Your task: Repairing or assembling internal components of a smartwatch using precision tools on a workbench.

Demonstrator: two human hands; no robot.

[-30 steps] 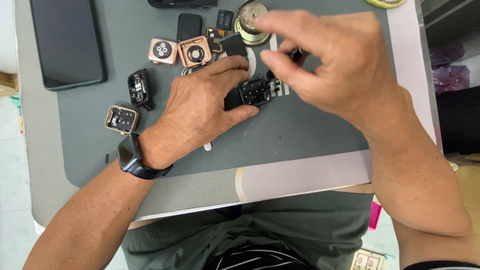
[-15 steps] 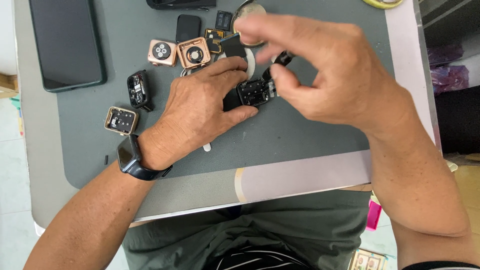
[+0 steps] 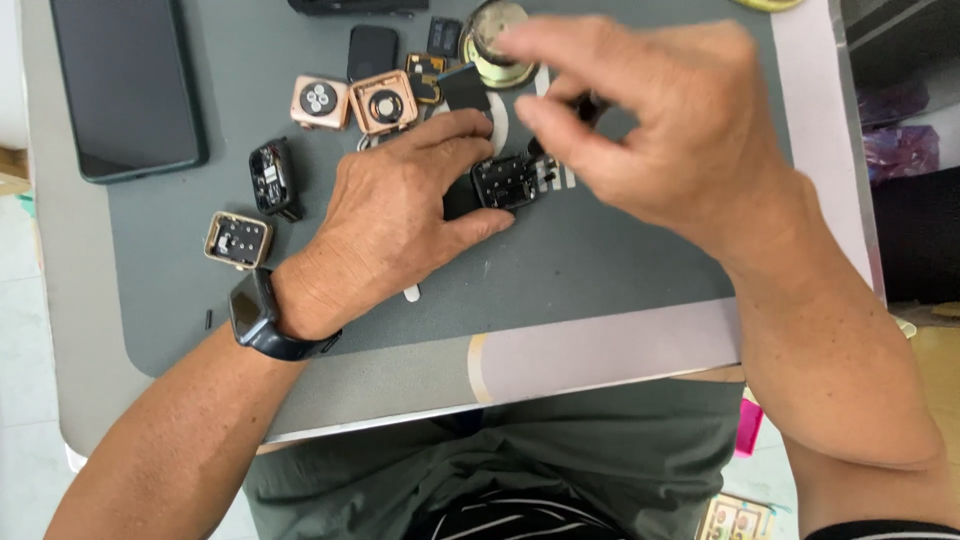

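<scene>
**Two hands over an opened watch case**

My left hand [image 3: 400, 215] lay flat on the grey mat [image 3: 600, 260], fingers spread rather than curled, with thumb and forefinger pinning the opened black watch case [image 3: 503, 183] between them. The case sat near the middle of the mat, its insides facing up, touching my thumb tip. My right hand [image 3: 660, 140] hovered just above and to the right of it, blurred; thumb and forefinger were pinched on a small dark tool [image 3: 590, 105], though I could not tell its kind. A dark wrist watch [image 3: 255, 315] sat on my left wrist.

Left of my hand lay a black case [image 3: 272, 178] and a gold-rimmed one [image 3: 238, 240]. Beyond my knuckles were two rose-gold cases [image 3: 350, 102] side by side, a black screen panel [image 3: 372, 50] and a round metal part [image 3: 495, 30]. A dark phone [image 3: 125, 85] lay at the mat's far left corner.
</scene>
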